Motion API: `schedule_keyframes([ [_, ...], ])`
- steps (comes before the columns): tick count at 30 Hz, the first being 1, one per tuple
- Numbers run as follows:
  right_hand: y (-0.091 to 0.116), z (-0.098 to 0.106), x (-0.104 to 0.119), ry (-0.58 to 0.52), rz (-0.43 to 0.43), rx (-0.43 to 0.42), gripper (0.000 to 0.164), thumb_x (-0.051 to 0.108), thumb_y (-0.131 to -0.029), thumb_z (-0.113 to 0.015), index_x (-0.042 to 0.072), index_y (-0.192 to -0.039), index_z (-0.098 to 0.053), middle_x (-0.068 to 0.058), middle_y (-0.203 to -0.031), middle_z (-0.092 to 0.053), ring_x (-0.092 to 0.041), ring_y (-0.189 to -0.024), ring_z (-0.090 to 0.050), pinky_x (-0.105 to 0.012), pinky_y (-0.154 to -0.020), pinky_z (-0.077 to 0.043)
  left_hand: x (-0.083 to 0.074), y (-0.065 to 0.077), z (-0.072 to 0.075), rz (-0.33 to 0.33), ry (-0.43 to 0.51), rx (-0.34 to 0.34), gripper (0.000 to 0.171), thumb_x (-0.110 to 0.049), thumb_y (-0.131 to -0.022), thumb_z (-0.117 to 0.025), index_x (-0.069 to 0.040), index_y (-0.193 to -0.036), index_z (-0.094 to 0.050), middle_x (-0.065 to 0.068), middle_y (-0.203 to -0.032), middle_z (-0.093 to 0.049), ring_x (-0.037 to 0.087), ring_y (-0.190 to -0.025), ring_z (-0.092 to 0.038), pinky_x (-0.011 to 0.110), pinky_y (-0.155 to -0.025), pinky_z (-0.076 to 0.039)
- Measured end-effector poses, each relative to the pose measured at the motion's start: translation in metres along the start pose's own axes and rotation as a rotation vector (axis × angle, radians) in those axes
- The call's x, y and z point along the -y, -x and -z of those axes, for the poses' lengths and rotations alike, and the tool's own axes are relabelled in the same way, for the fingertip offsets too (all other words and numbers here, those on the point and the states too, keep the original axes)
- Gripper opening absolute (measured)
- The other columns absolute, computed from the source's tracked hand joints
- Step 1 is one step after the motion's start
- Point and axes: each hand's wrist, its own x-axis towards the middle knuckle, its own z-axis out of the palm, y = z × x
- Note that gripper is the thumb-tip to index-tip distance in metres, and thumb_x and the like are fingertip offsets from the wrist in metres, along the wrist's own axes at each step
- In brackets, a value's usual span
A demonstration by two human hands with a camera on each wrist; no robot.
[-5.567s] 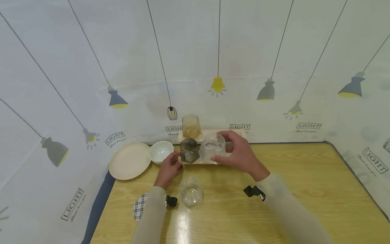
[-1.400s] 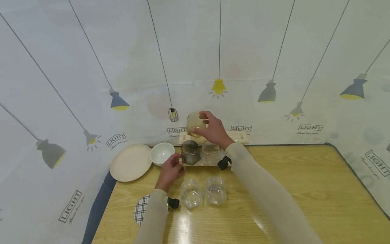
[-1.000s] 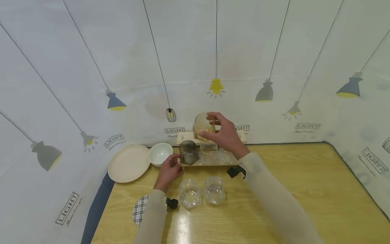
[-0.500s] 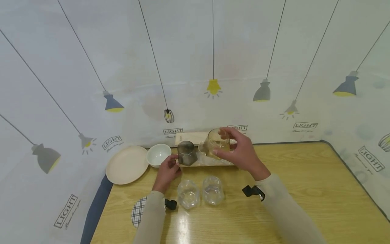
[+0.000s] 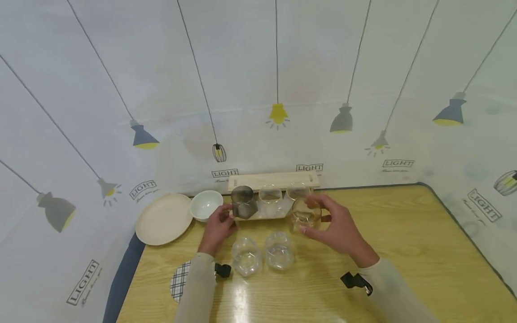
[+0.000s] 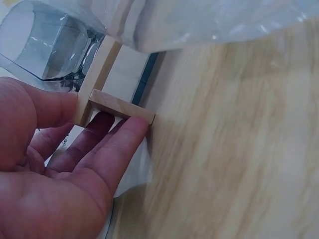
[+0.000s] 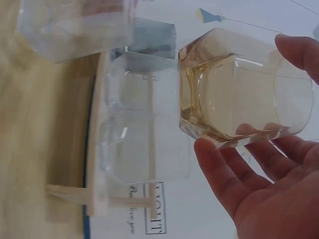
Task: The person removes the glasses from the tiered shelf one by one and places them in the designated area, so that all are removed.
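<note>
An amber faceted glass (image 5: 304, 216) is in my right hand (image 5: 341, 229), held up in front of the right end of a two-level wooden rack (image 5: 274, 180). The right wrist view shows thumb and fingers around this glass (image 7: 239, 94), clear of the rack. My left hand (image 5: 218, 229) grips the rack's left end; up close, the thumb presses the wooden end piece (image 6: 97, 74) and the fingers reach underneath. A smoky grey glass (image 5: 244, 204) and two clear glasses (image 5: 269, 197) stand along the rack's lower level. Two more clear glasses (image 5: 246, 256) (image 5: 279, 251) stand on the table before it.
Left of the rack are a pale green bowl (image 5: 206, 205) and a beige oval plate (image 5: 163, 220). A checked round mat (image 5: 179, 280) lies partly under the left forearm. Behind the rack rises a wall covering (image 5: 315, 143) printed with lamps.
A second clear glass has been set on the table. My right hand has since lifted the amber glass from the rack's upper level and brought it rightward and nearer. The left hand stays put.
</note>
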Motion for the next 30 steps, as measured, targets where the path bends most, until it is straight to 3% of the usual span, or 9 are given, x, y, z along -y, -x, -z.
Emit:
schedule_keyframes([
  [7, 0.030, -0.007, -0.022, -0.013, -0.072, 0.028, 0.072, 0.034, -0.085, -0.091, 0.022, -0.147, -0.056, -0.003, -0.143, -0.066, -0.028, -0.131, -0.060, -0.032, -0.089, -0.063, -0.002, 0.000, -0.001, 0.004, 0.001, -0.001, 0.036, -0.003, -0.105, -0.061, -0.007, -0.140, -0.058, 0.020, -0.125, -0.064, 0.026, -0.101, -0.066, 0.040, -0.089, -0.065],
  [14, 0.049, -0.020, -0.048, -0.020, -0.124, 0.055, 0.074, 0.034, -0.086, -0.091, 0.021, -0.149, -0.054, -0.009, -0.144, -0.065, -0.032, -0.132, -0.060, -0.032, -0.089, -0.063, -0.004, 0.001, -0.002, 0.026, -0.002, -0.011, 0.037, -0.003, -0.105, -0.061, -0.008, -0.141, -0.058, 0.023, -0.130, -0.063, 0.028, -0.104, -0.067, 0.041, -0.090, -0.066],
  [23, 0.059, -0.031, -0.063, -0.038, -0.223, 0.056, 0.073, 0.036, -0.080, -0.095, 0.017, -0.140, -0.059, -0.010, -0.138, -0.065, -0.035, -0.129, -0.061, -0.038, -0.087, -0.066, -0.002, 0.000, -0.003, 0.008, -0.015, -0.028, 0.036, -0.003, -0.104, -0.061, -0.007, -0.140, -0.060, 0.021, -0.127, -0.064, 0.022, -0.099, -0.066, 0.042, -0.089, -0.066],
  [30, 0.062, -0.035, -0.071, -0.010, -0.244, 0.059, 0.076, 0.041, -0.078, -0.095, 0.015, -0.139, -0.057, -0.010, -0.135, -0.064, -0.034, -0.127, -0.061, -0.037, -0.085, -0.067, -0.002, 0.001, -0.001, 0.009, -0.008, -0.025, 0.035, -0.001, -0.104, -0.061, -0.006, -0.139, -0.060, 0.018, -0.121, -0.065, 0.021, -0.096, -0.067, 0.039, -0.085, -0.066],
])
